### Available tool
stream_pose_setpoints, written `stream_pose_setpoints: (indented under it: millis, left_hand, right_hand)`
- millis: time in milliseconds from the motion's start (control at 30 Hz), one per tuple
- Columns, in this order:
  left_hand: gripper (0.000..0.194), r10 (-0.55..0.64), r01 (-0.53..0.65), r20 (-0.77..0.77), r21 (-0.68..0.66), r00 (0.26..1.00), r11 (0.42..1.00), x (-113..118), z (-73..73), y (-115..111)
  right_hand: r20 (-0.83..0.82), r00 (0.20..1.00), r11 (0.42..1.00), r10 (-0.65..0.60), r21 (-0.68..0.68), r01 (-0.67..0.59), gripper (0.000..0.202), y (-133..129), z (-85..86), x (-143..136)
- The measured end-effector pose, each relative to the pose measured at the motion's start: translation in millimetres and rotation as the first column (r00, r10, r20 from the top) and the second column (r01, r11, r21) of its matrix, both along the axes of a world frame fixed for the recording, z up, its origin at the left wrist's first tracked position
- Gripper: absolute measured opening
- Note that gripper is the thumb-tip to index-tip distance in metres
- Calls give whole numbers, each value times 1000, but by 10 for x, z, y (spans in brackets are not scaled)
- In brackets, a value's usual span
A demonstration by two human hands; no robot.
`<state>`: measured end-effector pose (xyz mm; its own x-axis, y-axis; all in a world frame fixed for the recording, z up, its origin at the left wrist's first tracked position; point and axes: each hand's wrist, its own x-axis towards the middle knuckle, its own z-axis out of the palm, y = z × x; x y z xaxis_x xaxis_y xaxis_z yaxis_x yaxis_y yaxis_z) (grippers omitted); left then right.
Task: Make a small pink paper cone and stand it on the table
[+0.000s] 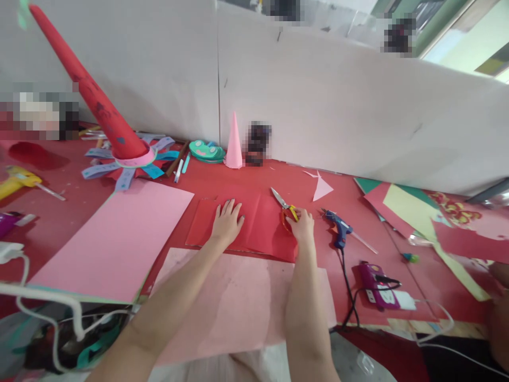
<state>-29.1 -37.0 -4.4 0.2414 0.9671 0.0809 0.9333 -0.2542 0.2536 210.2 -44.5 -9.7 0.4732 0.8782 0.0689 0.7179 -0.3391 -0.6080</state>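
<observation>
My left hand (227,225) lies flat on a folded sheet of red paper (262,225), its fingers spread. At the right side of that sheet, my right hand (303,225) grips the handles of a pair of scissors (283,201). Their metal blades point away and to the left, over the red paper. A crease runs down the middle of the sheet. Under my forearms, a large pale pink sheet (238,302) reaches over the table's near edge. Right of my right hand rests a blue glue gun (341,229) with a clear glue stick in its back.
A pink paper stack (123,239) lies left; a tall red cone (107,116) leans behind it. A small pink cone (234,146) stands by the white partition (338,106). A purple power strip (377,286) with cables, coloured paper (413,212) and another person's arm (499,318) are right.
</observation>
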Motion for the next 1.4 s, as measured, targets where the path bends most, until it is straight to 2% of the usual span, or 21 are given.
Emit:
stream_pose_setpoints:
  millis: [133, 233, 433, 667, 900, 1133, 1300, 1400]
  left_hand:
    - [48, -7, 7, 4, 4, 1000, 1000, -19, -24, -1]
    - [48, -5, 5, 9, -5, 1000, 1000, -21, -25, -3]
    - [49, 4, -4, 8, -16, 1000, 1000, -3, -6, -11]
    - [49, 10, -10, -4, -20, 1000, 1000, 2, -12, -10]
    - [49, 20, -20, 15, -17, 1000, 1000, 13, -23, -10]
    - [47, 50, -50, 11, 0, 999, 999, 26, -16, -34]
    - [48, 120, -120, 26, 25, 993, 992, 41, 5, -70]
    - [46, 152, -154, 45, 52, 987, 987, 28, 16, -66]
  right_hand:
    - [89, 993, 997, -79, -16, 81, 38, -33, -28, -62]
    - [121, 990, 996, -71, -37, 76, 37, -47, -15, -116]
    - [95, 992, 995, -80, -51, 85, 32, -29, 33, -223]
    - [49, 997, 995, -67, -72, 71, 47, -67, 136, -280]
    - [-69, 991, 993, -114, 1, 115, 44, -66, 154, -299]
    - [-198, 969, 984, -145, 70, 162, 66, -58, 198, -279]
    - [-236, 962, 967, -135, 180, 180, 53, -72, 267, -361]
    - [-227, 969, 973, -101, 182, 144, 50, -67, 250, -394]
